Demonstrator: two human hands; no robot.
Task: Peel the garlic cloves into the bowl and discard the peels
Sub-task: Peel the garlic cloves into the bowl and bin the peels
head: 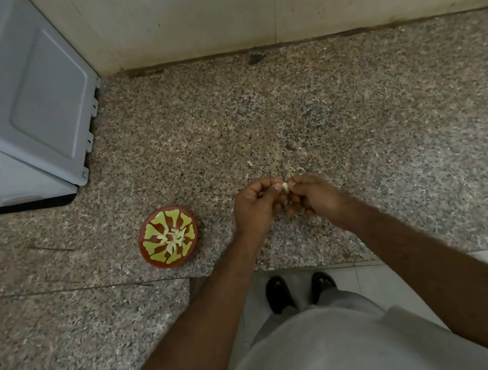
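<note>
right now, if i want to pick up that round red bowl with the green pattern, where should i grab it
Probably the round red bowl with the green pattern is best taken by its rim on the right edge, coming from the right, where the left hand is nearest. It is shallow, sits flat on the speckled granite counter, and pale peeled garlic cloves fill its middle, so fingers should stay on the rim.

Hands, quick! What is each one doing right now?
Left hand: fingers curled, pinching the garlic clove.
Right hand: fingers curled, pinching the same clove from the other side.
</note>
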